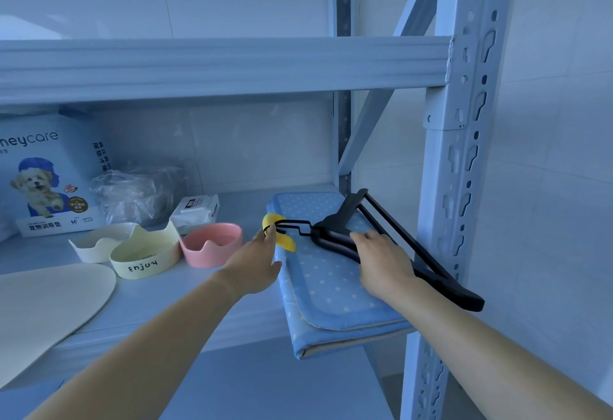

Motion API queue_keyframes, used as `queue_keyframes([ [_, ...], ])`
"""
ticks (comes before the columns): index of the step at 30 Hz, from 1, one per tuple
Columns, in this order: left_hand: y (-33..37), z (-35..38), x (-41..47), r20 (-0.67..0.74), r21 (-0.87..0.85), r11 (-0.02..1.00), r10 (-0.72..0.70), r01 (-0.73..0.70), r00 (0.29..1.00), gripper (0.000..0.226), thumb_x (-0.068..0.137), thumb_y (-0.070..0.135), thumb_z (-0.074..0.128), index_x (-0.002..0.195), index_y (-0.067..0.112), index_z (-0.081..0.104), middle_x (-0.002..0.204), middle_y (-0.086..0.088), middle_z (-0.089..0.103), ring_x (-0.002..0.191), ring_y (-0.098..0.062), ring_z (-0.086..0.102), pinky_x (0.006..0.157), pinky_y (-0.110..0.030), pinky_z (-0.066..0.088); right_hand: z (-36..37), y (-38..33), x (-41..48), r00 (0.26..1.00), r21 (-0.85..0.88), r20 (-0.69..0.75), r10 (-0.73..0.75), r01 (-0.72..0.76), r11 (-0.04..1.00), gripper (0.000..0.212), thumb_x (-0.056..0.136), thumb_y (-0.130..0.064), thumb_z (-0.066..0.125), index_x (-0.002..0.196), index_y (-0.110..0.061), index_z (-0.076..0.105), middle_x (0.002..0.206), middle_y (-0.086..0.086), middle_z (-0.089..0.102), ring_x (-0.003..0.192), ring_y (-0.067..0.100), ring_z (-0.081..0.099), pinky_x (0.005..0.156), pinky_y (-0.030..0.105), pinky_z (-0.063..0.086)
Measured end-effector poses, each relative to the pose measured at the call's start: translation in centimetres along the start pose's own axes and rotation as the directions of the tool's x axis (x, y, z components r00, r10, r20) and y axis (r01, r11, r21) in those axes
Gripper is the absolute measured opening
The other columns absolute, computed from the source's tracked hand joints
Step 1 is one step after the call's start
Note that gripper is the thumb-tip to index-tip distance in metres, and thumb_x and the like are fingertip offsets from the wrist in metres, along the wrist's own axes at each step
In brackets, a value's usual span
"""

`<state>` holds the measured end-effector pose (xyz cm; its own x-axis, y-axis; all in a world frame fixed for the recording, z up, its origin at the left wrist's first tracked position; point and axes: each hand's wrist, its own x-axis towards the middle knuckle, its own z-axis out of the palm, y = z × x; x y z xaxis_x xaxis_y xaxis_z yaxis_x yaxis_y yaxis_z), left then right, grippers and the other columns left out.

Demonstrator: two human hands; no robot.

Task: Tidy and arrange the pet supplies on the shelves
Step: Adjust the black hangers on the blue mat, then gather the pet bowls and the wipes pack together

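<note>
A folded blue polka-dot pet mat (326, 290) lies on the shelf (185, 290) at the right, its near end hanging over the front edge. On it lie black pet hangers (335, 223) with long black bars reaching to the right post. My right hand (381, 262) grips the hangers' dark body. My left hand (257, 265) touches a yellow piece (282, 237) at the hangers' hook end with its fingertips; how they close is hidden.
Left of the mat stand a pink bowl (212, 247), a cream bowl marked "Enjoy" (146, 257) and a white bowl (96, 243). Behind are a wipes pack (195, 212), a clear plastic bag (139, 190) and a pet pad box (49, 177). A cream mat (46, 303) lies front left. A metal post (461, 154) stands right.
</note>
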<state>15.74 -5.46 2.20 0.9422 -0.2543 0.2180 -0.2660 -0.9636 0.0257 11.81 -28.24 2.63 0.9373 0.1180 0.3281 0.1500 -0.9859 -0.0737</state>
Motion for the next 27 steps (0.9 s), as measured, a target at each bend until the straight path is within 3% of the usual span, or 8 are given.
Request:
queue_keyframes([
  [5,0.4,-0.2,-0.5,-0.01,-0.04,0.999,0.013,-0.013,1.0,0.071,0.095,0.022,0.044,0.149,0.009,0.0,0.143,-0.008,0.037,0.089,-0.025,0.052,0.073,-0.037,0.048,0.1,0.3,0.0,1.0,-0.012,0.009,-0.007,0.008,1.0,0.059,0.079,0.001,0.059,0.132,-0.016,0.037,0.121,0.006,0.045,0.105,0.024,0.048,0.065,0.029,0.039],
  [9,-0.2,-0.4,-1.0,-0.046,-0.065,0.998,0.015,-0.017,0.999,0.067,0.092,0.017,0.044,0.148,0.017,0.006,0.117,-0.004,0.051,0.067,-0.019,0.042,0.06,-0.036,0.046,0.0,0.2,0.1,1.0,-0.001,0.012,-0.005,0.005,1.0,0.055,0.082,-0.002,0.057,0.132,-0.016,0.039,0.122,0.006,0.044,0.107,0.023,0.047,0.066,0.029,0.039],
  [11,-0.6,-0.4,-1.4,-0.043,-0.056,0.998,0.008,-0.011,0.999,0.069,0.092,0.019,0.045,0.149,0.019,0.005,0.116,-0.005,0.05,0.073,-0.021,0.044,0.062,-0.037,0.048,-0.1,0.2,-0.1,1.0,0.003,-0.005,-0.011,0.011,1.0,0.051,0.084,-0.006,0.057,0.131,-0.016,0.041,0.126,0.004,0.043,0.11,0.023,0.046,0.072,0.029,0.042],
  [14,-1.3,-0.5,-2.4,-0.044,-0.074,0.997,0.026,-0.029,0.999,0.069,0.092,0.021,0.046,0.15,0.019,0.006,0.135,-0.005,0.043,0.103,-0.025,0.051,0.078,-0.038,0.05,-0.1,-0.6,-0.3,0.996,0.035,-0.054,-0.066,0.067,0.997,0.048,0.085,-0.008,0.055,0.131,-0.015,0.043,0.131,0.002,0.042,0.116,0.021,0.045,0.084,0.029,0.043],
  [17,-2.3,-1.0,-3.7,-0.054,-0.024,0.999,0.03,-0.031,0.998,0.066,0.094,0.025,0.046,0.149,0.015,0.012,0.149,-0.004,0.032,0.129,-0.023,0.039,0.094,-0.033,0.042,-0.2,-2.4,-0.7,0.989,0.101,-0.072,-0.133,0.14,0.985,0.052,0.088,-0.009,0.051,0.138,-0.017,0.038,0.139,-0.001,0.036,0.124,0.019,0.04,0.089,0.028,0.042],
  [19,-3.3,-1.4,-4.8,-0.059,-0.008,1.0,0.014,-0.015,0.998,0.064,0.093,0.026,0.046,0.148,0.015,0.016,0.148,-0.002,0.033,0.13,-0.022,0.038,0.095,-0.035,0.042,-0.4,-4.0,-1.0,0.982,0.153,-0.085,-0.17,0.182,0.971,0.051,0.09,-0.012,0.05,0.139,-0.018,0.037,0.14,-0.004,0.035,0.125,0.016,0.039,0.088,0.027,0.044],
  [22,-4.9,-2.1,-7.0,-0.085,-0.02,1.0,-0.01,0.008,0.996,0.061,0.092,0.026,0.048,0.146,0.019,0.022,0.142,-0.001,0.039,0.122,-0.023,0.044,0.081,-0.033,0.045,-0.6,-6.8,-1.5,0.966,0.243,-0.111,-0.232,0.253,0.937,0.045,0.09,-0.017,0.051,0.135,-0.02,0.043,0.135,-0.006,0.041,0.121,0.016,0.042,0.087,0.031,0.045],
  [27,-7.9,-2.7,-11.1,-0.06,-0.002,0.999,-0.037,0.037,0.998,0.059,0.091,0.028,0.049,0.144,0.026,0.025,0.146,0.006,0.035,0.128,-0.019,0.041,0.092,-0.039,0.046,-0.5,-12.1,-2.0,0.925,0.397,-0.15,-0.35,0.381,0.835,0.043,0.09,-0.022,0.055,0.132,-0.022,0.048,0.136,-0.009,0.044,0.126,0.013,0.04,0.094,0.026,0.04],
])
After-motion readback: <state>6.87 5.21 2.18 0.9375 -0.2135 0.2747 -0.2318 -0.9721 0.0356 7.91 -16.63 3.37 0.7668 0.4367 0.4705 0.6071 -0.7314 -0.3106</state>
